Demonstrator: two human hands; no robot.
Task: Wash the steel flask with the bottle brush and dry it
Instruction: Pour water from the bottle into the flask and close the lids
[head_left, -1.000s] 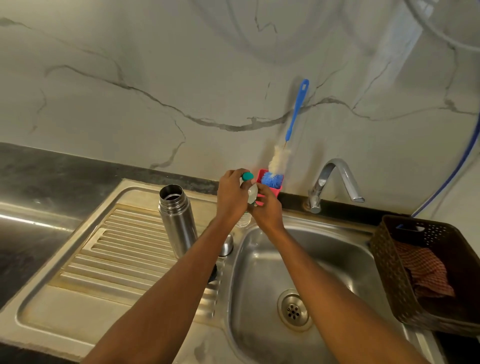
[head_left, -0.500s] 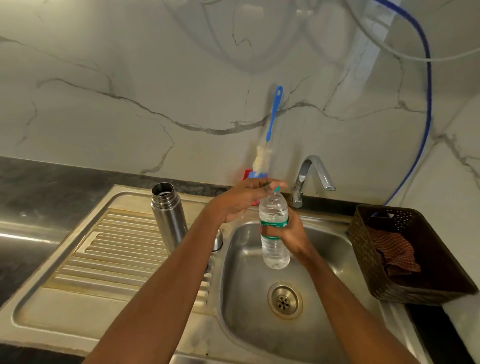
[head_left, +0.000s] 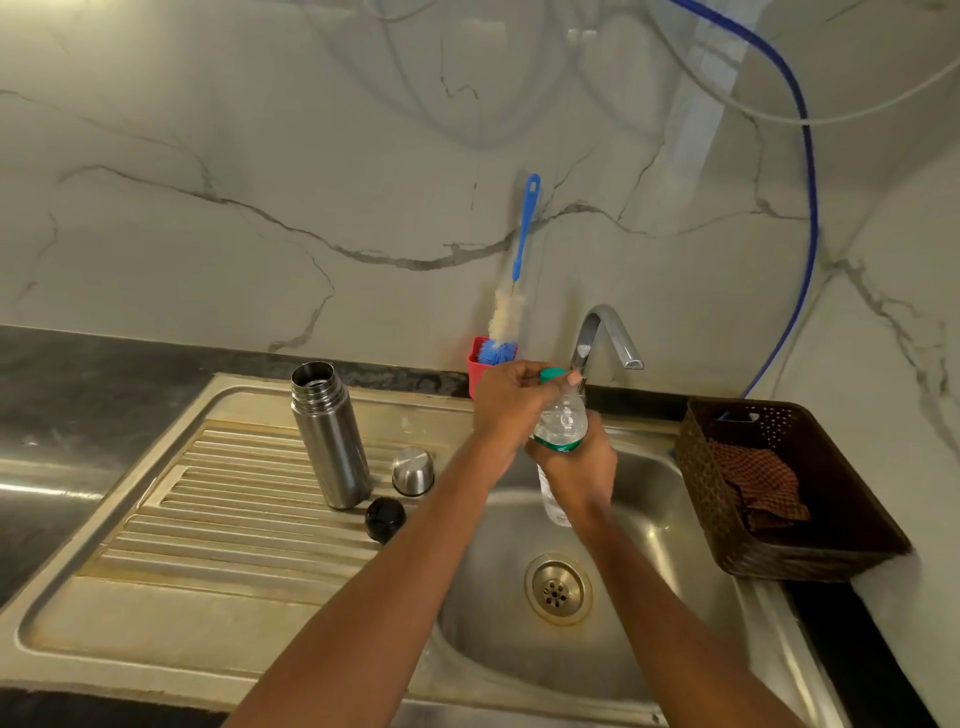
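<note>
My right hand (head_left: 576, 462) is wrapped round the water bottle (head_left: 561, 421) over the sink (head_left: 654, 525), and my left hand (head_left: 511, 405) pinches its green cap (head_left: 553, 374). The flask (head_left: 330, 436) stands open on the drainboard (head_left: 208, 519) and the brush (head_left: 511, 306) is parked by the wall, so I reckon washing and drying are all ahead.

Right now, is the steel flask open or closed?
Open. The steel flask stands on the drainboard with a bare mouth. A steel cap and a black stopper lie beside it, apart.
</note>
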